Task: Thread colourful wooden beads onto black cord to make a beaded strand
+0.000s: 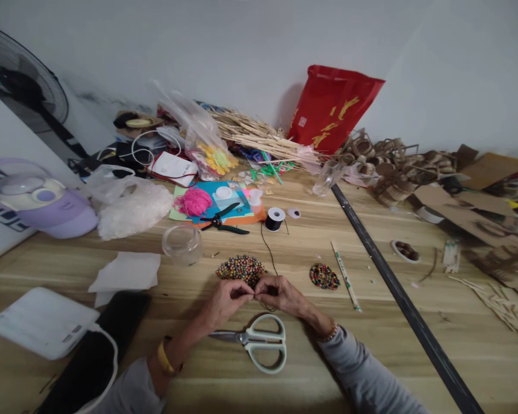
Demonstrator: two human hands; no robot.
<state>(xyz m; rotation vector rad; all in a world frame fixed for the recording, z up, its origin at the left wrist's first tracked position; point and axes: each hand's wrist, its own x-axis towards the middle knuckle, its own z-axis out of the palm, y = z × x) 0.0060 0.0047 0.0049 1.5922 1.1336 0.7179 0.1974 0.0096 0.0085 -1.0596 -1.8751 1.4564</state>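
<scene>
My left hand [225, 301] and my right hand [280, 294] meet at the fingertips on the wooden table [242, 391], both pinched around a thin black cord [268, 248] that runs back to a black spool [275, 218]. Just behind my fingers lies a pile of multicoloured beads [240, 268]. A smaller round beaded piece [324, 276] rests to the right of my right hand. Pale green scissors [259, 341] lie shut on the table between my forearms. What exactly sits between my fingertips is too small to see.
A clear jar [182, 244], white paper [126, 273], black pliers [223, 222] and pink yarn [194, 202] lie behind. A white device [41, 322] sits left, a long black strip [397, 287] crosses right. A red bag [332, 106], sticks and cardboard crowd the back.
</scene>
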